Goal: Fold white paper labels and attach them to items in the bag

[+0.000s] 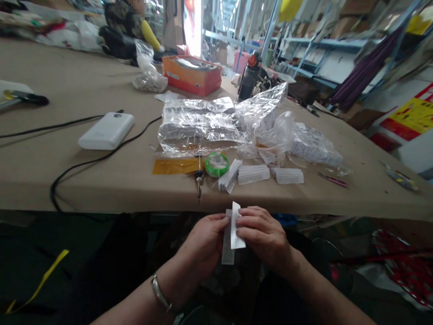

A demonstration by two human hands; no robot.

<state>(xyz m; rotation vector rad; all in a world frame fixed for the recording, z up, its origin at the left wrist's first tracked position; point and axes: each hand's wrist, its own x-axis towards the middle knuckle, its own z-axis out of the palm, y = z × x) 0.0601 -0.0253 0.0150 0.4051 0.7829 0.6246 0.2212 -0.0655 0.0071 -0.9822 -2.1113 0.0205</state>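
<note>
In front of the table edge, my left hand (205, 241) pinches a narrow translucent plastic strip (227, 256). My right hand (265, 232) has its fingers closed on a slim white card (236, 230), which stands beside the strip and partly overlaps it. Whether the card is inside the strip or only against it, I cannot tell. Just beyond the hands lie a fanned stack of white cards (230, 176) and two more stacks of printed cards (254, 174), (288, 175). A pen-shaped tool with a metal tip (199, 179) rests near the edge.
Behind the cards are a green tape roll (217, 165), amber tape (174, 167) and clear plastic bags (201, 120). Pink tweezers (333, 179) lie right. A white power bank (107, 131) and black cable (85, 162) are left. An orange box (192, 78) and dark bottle (249, 78) stand behind.
</note>
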